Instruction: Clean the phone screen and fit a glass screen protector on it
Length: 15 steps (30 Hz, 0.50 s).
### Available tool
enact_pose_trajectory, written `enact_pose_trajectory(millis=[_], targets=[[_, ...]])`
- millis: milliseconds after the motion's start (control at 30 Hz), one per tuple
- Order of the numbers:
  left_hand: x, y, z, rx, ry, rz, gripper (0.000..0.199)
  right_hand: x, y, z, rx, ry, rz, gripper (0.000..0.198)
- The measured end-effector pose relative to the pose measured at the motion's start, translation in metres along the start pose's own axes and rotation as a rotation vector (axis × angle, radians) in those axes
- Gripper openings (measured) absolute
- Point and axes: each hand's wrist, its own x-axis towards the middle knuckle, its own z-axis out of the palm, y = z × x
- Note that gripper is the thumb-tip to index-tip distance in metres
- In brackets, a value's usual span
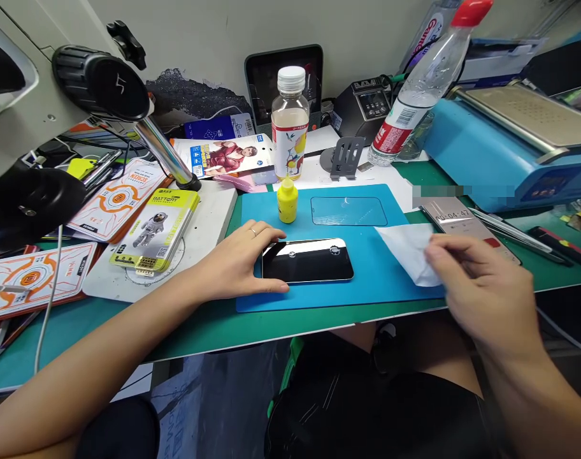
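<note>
A smartphone (309,262) with a dark, glossy screen lies flat on the blue mat (271,301). At its left end is my left hand (245,264), thumb and fingers spread along the two long edges. My right hand (481,280) pinches a white wipe (411,252) by its right side, over the mat's right edge and apart from the smartphone. Behind the smartphone, a clear screen protector (348,211) with a dark border rests on the mat. Left of that stands a small yellow bottle (287,203).
A juice bottle (290,131) and a tilted red-capped bottle (405,108) stand behind the mat. A blue machine (491,153) with a metal plate is at right, near another phone (462,220) and tweezers (524,236). Microscope parts (99,83) and a battery pack (157,226) occupy the left.
</note>
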Motion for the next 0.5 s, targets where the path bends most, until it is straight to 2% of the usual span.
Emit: enact_pose_trajectory(millis=[100, 233, 333, 500], targets=[[0.000, -0.001, 0.000, 0.001, -0.001, 0.003, 0.073, 0.007, -0.002, -0.002, 0.218, 0.058, 0.206, 0.012], [0.000, -0.001, 0.000, 0.005, -0.001, 0.007, 0.073, 0.015, -0.005, -0.001, 0.393, -0.045, 0.438, 0.022], [0.000, -0.001, 0.001, 0.010, -0.003, 0.012, 0.075, 0.013, -0.001, 0.000, 0.374, -0.062, 0.438, 0.020], [0.000, -0.001, 0.001, 0.016, -0.003, 0.012, 0.075, 0.007, 0.009, -0.004, 0.223, -0.075, 0.281, 0.029]])
